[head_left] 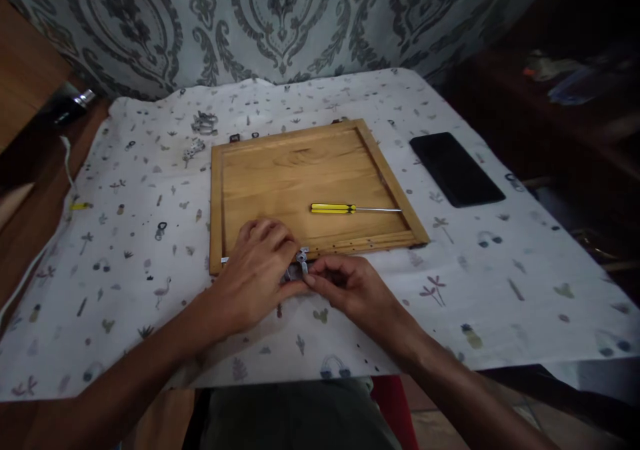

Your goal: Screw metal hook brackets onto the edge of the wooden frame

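Observation:
A wooden framed panel (290,177) lies flat on the patterned cloth. At its near edge, a small metal fitting (302,258) shows between my hands. My left hand (260,270) rests over that edge, fingers bent over the wood and thumb against the fitting. The fingertips of my right hand (345,280) pinch the fitting's lower end from the right. A yellow and black screwdriver (334,209) lies on the panel, its shaft pointing right. Small holes run along the near edge of the frame. Part of the fitting is hidden by my fingers.
Two small piles of metal fittings (204,123) lie beyond the panel's left corner. A black phone (456,170) is on the cloth (500,257) to the right. A patterned curtain (280,23) hangs behind the table. A white cord (45,250) runs along the left side.

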`<state>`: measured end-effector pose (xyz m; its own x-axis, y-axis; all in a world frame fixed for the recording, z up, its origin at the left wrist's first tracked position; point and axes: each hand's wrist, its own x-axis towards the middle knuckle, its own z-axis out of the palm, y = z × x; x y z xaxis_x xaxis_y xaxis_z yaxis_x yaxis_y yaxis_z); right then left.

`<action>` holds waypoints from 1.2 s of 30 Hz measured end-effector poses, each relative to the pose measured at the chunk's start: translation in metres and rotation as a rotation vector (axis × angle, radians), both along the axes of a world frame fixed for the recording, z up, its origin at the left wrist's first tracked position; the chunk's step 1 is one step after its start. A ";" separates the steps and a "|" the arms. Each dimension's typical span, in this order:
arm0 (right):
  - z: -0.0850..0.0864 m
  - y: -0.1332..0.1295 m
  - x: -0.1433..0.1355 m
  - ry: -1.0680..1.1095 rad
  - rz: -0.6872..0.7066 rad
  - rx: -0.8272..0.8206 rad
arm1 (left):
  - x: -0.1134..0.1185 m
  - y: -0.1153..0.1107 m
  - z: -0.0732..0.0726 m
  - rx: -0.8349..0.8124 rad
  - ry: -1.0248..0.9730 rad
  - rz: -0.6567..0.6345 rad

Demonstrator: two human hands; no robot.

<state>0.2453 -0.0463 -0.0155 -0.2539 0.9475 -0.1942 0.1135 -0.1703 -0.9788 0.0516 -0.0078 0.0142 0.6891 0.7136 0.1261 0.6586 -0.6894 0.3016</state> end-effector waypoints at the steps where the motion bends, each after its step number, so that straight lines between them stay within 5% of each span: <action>1: 0.001 0.000 0.000 -0.004 -0.001 -0.006 | 0.000 0.000 0.000 0.005 -0.004 -0.005; 22: 0.002 -0.007 -0.001 -0.034 -0.103 0.013 | 0.005 -0.005 0.002 -0.030 -0.063 0.046; 36: 0.003 -0.011 0.001 -0.148 -0.101 0.164 | 0.007 -0.007 0.004 -0.062 -0.035 0.078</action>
